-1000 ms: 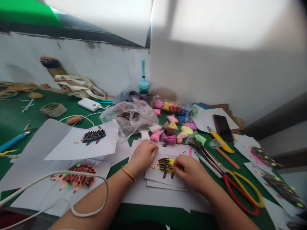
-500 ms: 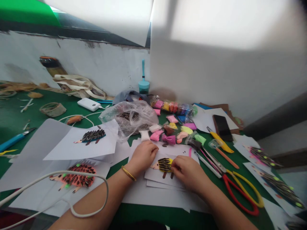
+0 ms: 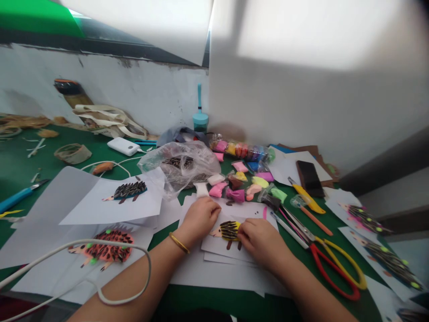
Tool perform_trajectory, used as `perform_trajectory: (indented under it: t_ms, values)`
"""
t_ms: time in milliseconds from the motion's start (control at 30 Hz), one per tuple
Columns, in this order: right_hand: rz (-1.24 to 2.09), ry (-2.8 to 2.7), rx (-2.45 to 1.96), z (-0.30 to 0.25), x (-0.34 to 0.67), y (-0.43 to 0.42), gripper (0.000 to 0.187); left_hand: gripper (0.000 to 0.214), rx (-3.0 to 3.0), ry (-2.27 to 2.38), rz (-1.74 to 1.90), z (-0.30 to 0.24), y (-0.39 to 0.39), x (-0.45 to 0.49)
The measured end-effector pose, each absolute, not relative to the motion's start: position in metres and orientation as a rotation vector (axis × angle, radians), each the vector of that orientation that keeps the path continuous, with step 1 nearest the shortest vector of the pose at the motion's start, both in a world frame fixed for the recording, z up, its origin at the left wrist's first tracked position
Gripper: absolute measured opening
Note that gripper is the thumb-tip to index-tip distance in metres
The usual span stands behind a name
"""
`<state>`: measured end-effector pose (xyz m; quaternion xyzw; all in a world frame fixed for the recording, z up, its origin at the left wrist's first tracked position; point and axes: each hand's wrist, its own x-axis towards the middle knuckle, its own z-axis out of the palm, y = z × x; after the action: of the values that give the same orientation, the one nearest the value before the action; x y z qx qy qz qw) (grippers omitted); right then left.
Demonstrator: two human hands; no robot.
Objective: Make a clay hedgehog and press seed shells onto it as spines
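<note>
Right hand (image 3: 259, 241) has shifted left to the rear of the yellow hedgehog (image 3: 229, 230) near the front edge of the tabletop (image 3: 187, 302), fingers pinched, left hand (image 3: 203, 215) curled, contents of both unclear; sheet (image 3: 214, 245) probably light, hedgehog soft, so grip bare margins.

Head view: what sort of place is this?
Probably a craft workspace, room type unclear: packets of what looks like coloured clay, scissors with red and yellow handles, and a yellow hedgehog picture with seed-like spines on a green tabletop.
</note>
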<state>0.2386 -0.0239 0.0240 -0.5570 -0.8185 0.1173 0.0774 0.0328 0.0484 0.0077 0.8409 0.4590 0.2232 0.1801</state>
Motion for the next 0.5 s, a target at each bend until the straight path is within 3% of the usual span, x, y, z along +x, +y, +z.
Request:
perform_trajectory:
  t_ms: [300,500]
  values:
    - [0.6,-2.31,-1.69,0.034,0.25,-0.023,0.004,0.018,2.363,1.296,0.622,0.011,0.048,0.032]
    - [0.655,-2.3,-1.667,0.036,0.252,-0.02,0.013,0.018,2.373,1.287,0.637,0.009,0.048,0.031]
